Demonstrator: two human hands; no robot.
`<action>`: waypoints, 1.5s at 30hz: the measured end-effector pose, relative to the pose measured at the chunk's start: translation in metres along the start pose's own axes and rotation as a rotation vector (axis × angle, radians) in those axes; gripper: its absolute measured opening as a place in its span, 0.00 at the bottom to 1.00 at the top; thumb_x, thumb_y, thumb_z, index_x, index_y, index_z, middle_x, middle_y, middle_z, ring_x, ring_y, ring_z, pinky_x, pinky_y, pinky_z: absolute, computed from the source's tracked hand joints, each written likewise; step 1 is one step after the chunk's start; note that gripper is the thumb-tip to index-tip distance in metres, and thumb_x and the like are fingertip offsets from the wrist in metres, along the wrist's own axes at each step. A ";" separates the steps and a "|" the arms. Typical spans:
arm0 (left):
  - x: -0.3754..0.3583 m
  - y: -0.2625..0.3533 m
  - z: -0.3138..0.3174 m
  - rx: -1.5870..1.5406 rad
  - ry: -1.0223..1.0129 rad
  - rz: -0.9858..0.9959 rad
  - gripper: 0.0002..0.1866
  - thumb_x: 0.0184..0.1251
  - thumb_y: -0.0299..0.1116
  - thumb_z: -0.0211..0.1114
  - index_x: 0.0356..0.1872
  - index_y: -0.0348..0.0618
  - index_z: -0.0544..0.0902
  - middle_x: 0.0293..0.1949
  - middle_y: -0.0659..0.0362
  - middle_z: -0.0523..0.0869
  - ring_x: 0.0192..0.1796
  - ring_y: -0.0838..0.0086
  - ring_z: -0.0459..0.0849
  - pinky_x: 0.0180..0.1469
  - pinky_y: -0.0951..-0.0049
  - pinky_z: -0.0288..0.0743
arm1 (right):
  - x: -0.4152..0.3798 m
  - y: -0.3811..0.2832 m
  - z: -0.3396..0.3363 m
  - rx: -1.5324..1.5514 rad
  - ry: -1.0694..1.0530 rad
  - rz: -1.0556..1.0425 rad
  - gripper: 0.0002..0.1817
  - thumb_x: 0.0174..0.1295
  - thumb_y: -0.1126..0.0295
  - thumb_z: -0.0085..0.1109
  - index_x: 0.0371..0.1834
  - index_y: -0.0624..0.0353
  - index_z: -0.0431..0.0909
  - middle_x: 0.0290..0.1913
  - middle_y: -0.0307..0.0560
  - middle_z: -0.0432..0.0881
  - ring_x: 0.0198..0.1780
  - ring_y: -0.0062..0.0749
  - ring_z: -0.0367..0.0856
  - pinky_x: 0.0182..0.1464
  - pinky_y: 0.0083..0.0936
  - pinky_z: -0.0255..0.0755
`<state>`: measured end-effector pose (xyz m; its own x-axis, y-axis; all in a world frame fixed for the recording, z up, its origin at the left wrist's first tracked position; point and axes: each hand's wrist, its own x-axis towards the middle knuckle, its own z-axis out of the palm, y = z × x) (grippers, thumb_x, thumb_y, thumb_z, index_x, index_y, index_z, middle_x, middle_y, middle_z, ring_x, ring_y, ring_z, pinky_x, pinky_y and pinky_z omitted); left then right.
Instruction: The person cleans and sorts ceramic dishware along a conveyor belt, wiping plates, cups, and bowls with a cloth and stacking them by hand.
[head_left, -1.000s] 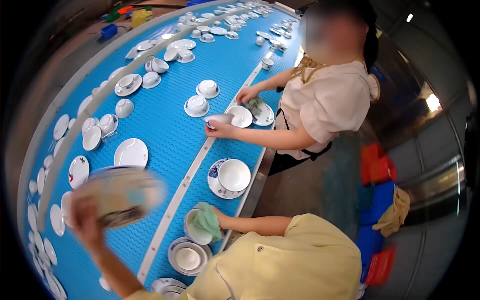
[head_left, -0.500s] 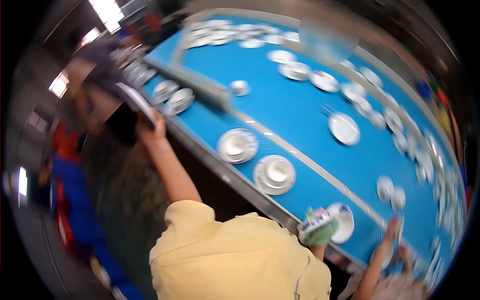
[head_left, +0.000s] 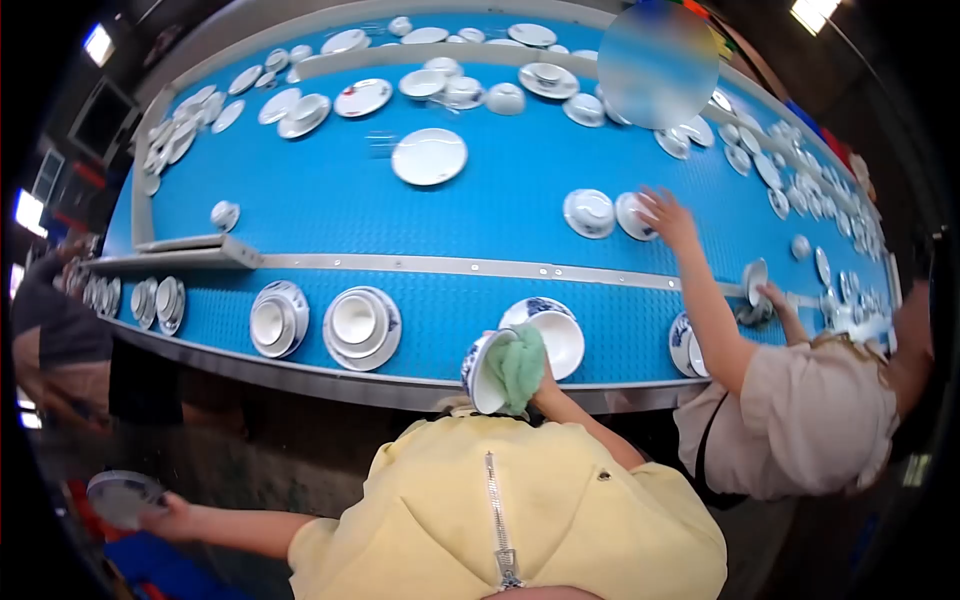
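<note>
Out at the lower left, my left hand is closed on the edge of a plate, away from the belt and over blue and red shapes. My right hand, half hidden behind a green cloth, grips that cloth together with a blue-patterned bowl. The bowl is tipped on its side, the cloth against its inside. Just behind it on the blue belt rests a larger white bowl with a blue-patterned inner edge.
Two stacks of dishes stand along the near lane, left of my right hand. A metal strip divides the belt. At the right, a co-worker reaches over the belt toward a bowl. Another person stands at far left.
The view has swung round. My left hand with the plate has gone from raised beside the belt to low at the left. My right hand still holds the cloth and bowl.
</note>
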<state>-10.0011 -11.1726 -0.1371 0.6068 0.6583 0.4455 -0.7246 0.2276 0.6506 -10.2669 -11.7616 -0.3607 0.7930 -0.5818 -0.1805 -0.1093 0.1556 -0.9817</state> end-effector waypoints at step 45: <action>-0.816 -0.136 0.357 0.294 -2.288 -0.742 0.25 0.56 0.41 0.65 0.53 0.40 0.75 0.50 0.51 0.80 0.50 0.64 0.80 0.52 0.65 0.73 | -0.065 0.048 -0.457 -0.375 0.670 -0.045 0.15 0.54 0.70 0.54 0.43 0.66 0.76 0.36 0.45 0.82 0.36 0.26 0.78 0.39 0.25 0.71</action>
<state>-10.2809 -11.9964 -0.3693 0.0317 -0.9694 -0.2433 -0.3947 -0.2358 0.8880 -10.5974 -12.0808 -0.4236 0.2820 -0.9592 -0.0206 -0.3767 -0.0909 -0.9219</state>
